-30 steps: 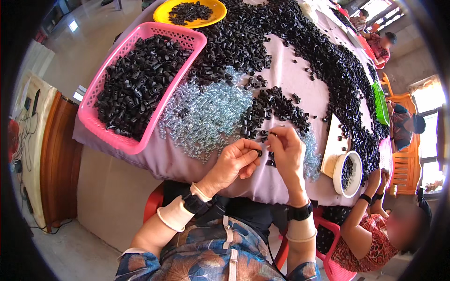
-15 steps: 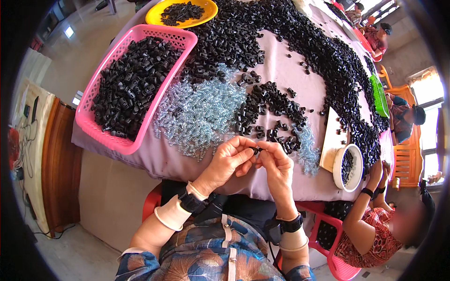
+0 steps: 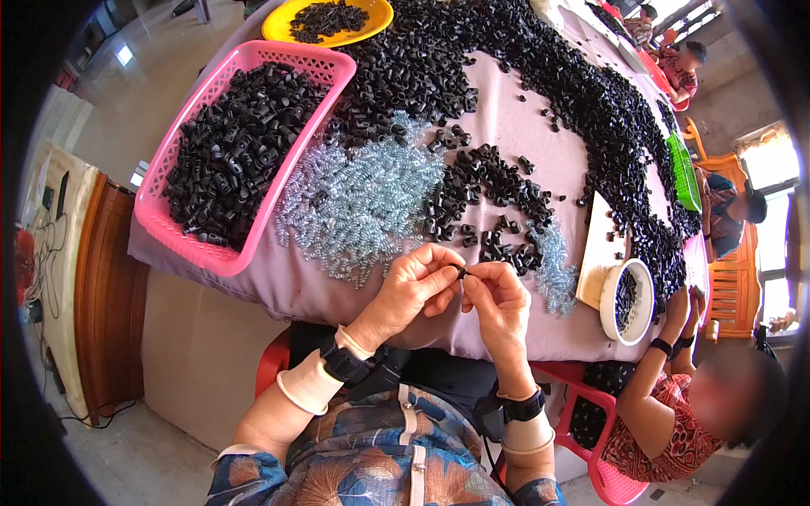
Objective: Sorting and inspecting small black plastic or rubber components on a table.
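Note:
At the table's near edge, my hands meet fingertip to fingertip over a small black plastic cord lock part. My left hand pinches it between thumb and forefinger. From the other side, my right hand closes thumb and forefinger on its right end; the fingertips hide much of the piece. Just beyond my hands lie loose black cord lock pieces. A heap of small silvery coil springs spreads to the left, and a smaller patch of springs lies to the right.
A pink basket full of black pieces stands at left, behind it a yellow plate of small black parts. Right are a white bowl, a board and a long black heap. A co-worker sits at right.
My fingertips have shifted slightly around the black part, and more of it shows between them. My right hand has moved a touch to the right. The co-worker's head has turned a little.

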### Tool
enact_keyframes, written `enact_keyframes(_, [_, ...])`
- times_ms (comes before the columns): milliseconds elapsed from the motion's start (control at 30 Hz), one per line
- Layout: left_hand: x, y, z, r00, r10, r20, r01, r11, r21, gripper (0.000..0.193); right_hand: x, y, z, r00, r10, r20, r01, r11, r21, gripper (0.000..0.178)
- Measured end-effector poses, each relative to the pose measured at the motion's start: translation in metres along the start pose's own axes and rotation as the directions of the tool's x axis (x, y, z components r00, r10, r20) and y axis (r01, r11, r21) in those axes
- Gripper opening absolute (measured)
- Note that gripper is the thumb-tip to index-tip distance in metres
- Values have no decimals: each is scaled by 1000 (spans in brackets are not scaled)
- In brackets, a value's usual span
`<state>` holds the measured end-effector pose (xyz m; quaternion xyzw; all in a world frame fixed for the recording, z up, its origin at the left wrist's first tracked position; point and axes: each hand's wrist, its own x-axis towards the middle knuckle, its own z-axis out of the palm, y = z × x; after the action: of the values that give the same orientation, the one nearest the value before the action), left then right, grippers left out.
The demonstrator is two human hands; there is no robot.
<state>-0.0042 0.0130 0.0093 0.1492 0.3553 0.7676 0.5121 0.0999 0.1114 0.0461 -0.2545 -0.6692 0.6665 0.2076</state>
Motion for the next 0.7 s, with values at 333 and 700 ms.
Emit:
enact_keyframes(333, [-2, 2, 3, 998, 56, -18, -51, 976, 211, 13, -5, 11, -1, 999, -29, -25, 30, 997, 64, 8])
enact_keyframes(700, [0, 4, -4, 998, -38, 53, 35, 998, 58, 16, -4, 14, 1, 997, -59, 40, 53, 990, 132, 11])
